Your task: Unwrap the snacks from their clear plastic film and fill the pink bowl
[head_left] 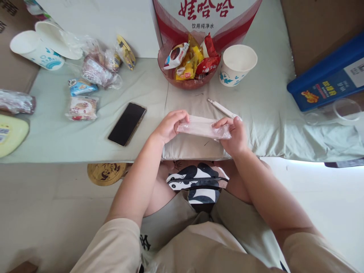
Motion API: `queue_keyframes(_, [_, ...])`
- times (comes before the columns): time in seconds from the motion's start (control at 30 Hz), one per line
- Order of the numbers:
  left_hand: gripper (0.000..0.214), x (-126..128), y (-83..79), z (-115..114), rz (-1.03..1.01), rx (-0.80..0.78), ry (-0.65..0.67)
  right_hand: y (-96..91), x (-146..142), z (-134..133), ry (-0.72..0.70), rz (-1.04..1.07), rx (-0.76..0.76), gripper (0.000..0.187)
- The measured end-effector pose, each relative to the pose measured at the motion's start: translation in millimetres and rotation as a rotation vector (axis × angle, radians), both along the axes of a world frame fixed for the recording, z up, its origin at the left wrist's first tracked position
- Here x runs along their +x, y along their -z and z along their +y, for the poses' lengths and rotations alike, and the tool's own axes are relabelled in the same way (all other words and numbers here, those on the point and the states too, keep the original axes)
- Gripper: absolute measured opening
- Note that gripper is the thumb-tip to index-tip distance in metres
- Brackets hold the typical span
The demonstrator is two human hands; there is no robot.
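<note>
Stretched between my two hands is a long, flat, pinkish-white packet (pixel 199 126) in crinkled clear plastic; its contents are hard to make out. My left hand (pixel 173 124) pinches its left end. At the other end, the fingers and thumb of my right hand (pixel 233 135) are closed on the wrapper. Just behind the right hand lies a white pen-like stick (pixel 223 109) with a narrow tip. A black phone (pixel 127 124) rests on the cloth to the left of my left hand. Beyond the packet stands a reddish glass bowl (pixel 186 82) of wrapped snacks.
A white paper cup (pixel 238 65) stands right of the bowl. Wrapped snacks (pixel 98 70) and tipped paper cups (pixel 36 49) lie at the left. A printed carton (pixel 207 19) backs the bowl. At the right are a blue box (pixel 327 76) and a clear plastic cup (pixel 345 110).
</note>
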State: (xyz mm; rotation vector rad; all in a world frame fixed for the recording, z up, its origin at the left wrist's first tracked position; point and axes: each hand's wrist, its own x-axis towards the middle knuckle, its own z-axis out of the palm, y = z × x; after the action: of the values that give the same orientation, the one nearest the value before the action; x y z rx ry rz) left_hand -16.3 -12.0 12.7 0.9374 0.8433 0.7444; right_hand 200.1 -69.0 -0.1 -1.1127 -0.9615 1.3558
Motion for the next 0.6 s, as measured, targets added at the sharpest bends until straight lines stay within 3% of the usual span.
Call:
queue_keyframes(0.1, [0.022, 3.5, 1.6, -2.1, 0.053, 0.074, -0.053, 7.9, 0.1, 0.8, 0.023, -0.122, 0.006, 0.037])
queue_keyframes(0.23, [0.026, 5.4, 7.1, 0.0, 0.129, 0.163, -0.214, 17.9, 1.9, 4.2, 0.101, -0.103, -0.026, 0.057])
queue_keyframes(0.33, [0.034, 4.9, 10.8, 3.1, 0.170, 0.187, -0.288, 20.8, 3.4, 7.0, 0.147, -0.076, -0.028, 0.045])
queue_keyframes(0.43, [0.039, 5.0, 11.7, 3.7, 0.169, 0.186, -0.287, 20.3, 4.3, 7.3, 0.119, -0.101, -0.011, 0.030])
queue_keyframes(0.53, [0.042, 5.8, 12.6, 3.9, 0.140, 0.202, -0.258, 19.0, 5.6, 5.8, 0.075, -0.133, -0.001, 0.028])
queue_keyframes(0.6, [0.043, 5.9, 14.4, 5.2, 0.162, 0.265, -0.320, 17.7, 7.1, 4.7, 0.020, -0.153, -0.026, 0.031])
